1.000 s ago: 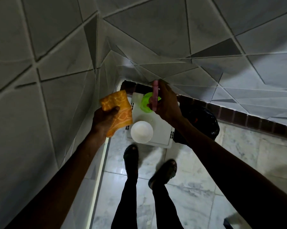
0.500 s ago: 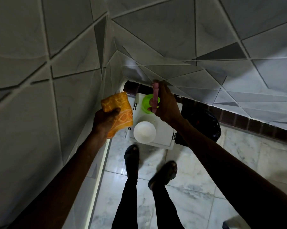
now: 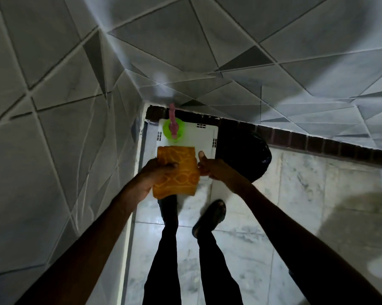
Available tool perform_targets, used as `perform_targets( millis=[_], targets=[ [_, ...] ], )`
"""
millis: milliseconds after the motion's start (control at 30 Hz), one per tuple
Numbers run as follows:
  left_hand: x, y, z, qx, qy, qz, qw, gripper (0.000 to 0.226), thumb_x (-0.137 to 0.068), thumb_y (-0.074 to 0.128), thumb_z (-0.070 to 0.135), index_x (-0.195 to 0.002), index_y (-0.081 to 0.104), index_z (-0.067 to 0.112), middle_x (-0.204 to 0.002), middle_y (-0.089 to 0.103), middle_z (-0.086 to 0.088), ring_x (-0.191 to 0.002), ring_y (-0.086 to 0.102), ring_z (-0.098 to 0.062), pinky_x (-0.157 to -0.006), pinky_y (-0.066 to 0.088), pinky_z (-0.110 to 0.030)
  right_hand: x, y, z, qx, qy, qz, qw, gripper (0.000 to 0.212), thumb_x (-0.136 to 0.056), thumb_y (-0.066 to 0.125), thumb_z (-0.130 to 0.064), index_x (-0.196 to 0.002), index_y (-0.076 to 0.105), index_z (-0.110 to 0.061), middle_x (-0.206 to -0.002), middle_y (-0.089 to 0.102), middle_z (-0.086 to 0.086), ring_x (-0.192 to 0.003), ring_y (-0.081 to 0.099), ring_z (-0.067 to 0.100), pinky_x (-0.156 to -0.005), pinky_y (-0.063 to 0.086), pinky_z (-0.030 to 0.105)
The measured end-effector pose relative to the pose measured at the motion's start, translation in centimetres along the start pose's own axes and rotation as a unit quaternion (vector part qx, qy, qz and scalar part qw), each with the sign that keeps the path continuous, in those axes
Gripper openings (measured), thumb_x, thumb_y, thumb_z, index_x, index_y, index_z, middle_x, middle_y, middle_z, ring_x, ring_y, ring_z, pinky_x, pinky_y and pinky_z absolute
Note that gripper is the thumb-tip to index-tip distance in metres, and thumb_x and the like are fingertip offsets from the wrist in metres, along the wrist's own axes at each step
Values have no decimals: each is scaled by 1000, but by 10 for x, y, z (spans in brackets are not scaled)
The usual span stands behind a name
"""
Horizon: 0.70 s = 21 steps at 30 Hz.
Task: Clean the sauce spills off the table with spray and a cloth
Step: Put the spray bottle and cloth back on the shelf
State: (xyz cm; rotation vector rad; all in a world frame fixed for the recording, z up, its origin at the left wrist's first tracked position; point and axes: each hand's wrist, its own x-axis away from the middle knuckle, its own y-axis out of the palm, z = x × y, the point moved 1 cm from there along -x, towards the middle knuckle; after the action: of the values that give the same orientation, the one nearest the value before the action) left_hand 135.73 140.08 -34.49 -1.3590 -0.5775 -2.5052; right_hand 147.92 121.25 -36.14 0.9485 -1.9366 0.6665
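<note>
My left hand (image 3: pixel 157 177) grips a folded orange patterned cloth (image 3: pixel 177 172) and holds it above the near part of the small white table (image 3: pixel 205 137). My right hand (image 3: pixel 214 168) is at the cloth's right edge, thumb up and fingers curled onto it. The green spray bottle (image 3: pixel 180 125) with its pink trigger head (image 3: pixel 172 117) stands alone on the table's far left corner, a hand's length beyond the cloth. No sauce spill shows on the bare part of the table. The cloth hides the table's near half.
Grey tiled walls close in on the left and behind the table. A black bag (image 3: pixel 247 155) lies on the floor right of the table. My legs and a sandalled foot (image 3: pixel 212 214) stand on the marble floor (image 3: pixel 295 194) just before it.
My right hand has let go of the spray bottle, which now stands on the table, and has come back to the cloth. My left hand has carried the cloth rightward over the white bowl.
</note>
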Motion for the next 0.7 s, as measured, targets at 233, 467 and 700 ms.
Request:
perform_targets(
  millis=[233, 467, 700],
  targets=[
    [-79, 67, 7, -19, 12, 23, 999, 75, -67, 78, 31, -135, 51, 13, -128, 64, -13, -114, 62, -32, -100, 49, -47, -13, -37, 57, -152, -82, 24, 985, 69, -74, 79, -61, -127, 64, -20, -120, 73, 4, -111, 71, 24, -100, 55, 46],
    [-154, 89, -11, -240, 98, 99, 961, 55, -91, 61, 25, -136, 31, 19, -115, 59, -10, -95, 59, -29, -85, 51, -44, -68, -67, 80, -165, -113, 53, 978, 48, -101, 59, -16, -146, 41, -20, -136, 58, 6, -119, 62, 29, -90, 59, 44],
    [-211, 82, -39, -314, 177, 145, 921, 51, -93, 55, 6, -136, 28, 10, -120, 60, -18, -102, 62, -35, -77, 47, -35, -139, -67, 102, -105, -98, 113, 983, 64, -83, 69, -32, -140, 46, -17, -131, 59, 10, -118, 63, 31, -93, 58, 54]
  ],
)
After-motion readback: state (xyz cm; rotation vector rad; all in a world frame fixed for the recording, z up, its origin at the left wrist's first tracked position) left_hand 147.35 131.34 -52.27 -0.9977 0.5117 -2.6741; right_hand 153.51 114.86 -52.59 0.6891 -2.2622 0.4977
